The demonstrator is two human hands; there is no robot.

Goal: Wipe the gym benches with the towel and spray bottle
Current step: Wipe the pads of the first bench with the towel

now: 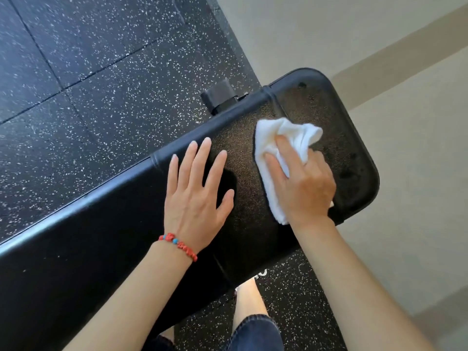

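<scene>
A black padded gym bench (109,224) runs from the lower left to the upper right of the head view. Its far end looks speckled with wet droplets. A folded white towel (268,143) lies on that end, and my right hand (301,183) presses down on it with the fingers gripping the cloth. My left hand (197,188) rests flat on the pad just left of the towel, fingers spread, holding nothing. A red bead bracelet sits on the left wrist. No spray bottle is in view.
Black speckled rubber floor tiles (88,72) lie beyond the bench and under it. A black bench foot (219,96) sticks out at the far edge. A beige wall (379,46) stands right behind the bench end. My legs (250,323) are below the bench.
</scene>
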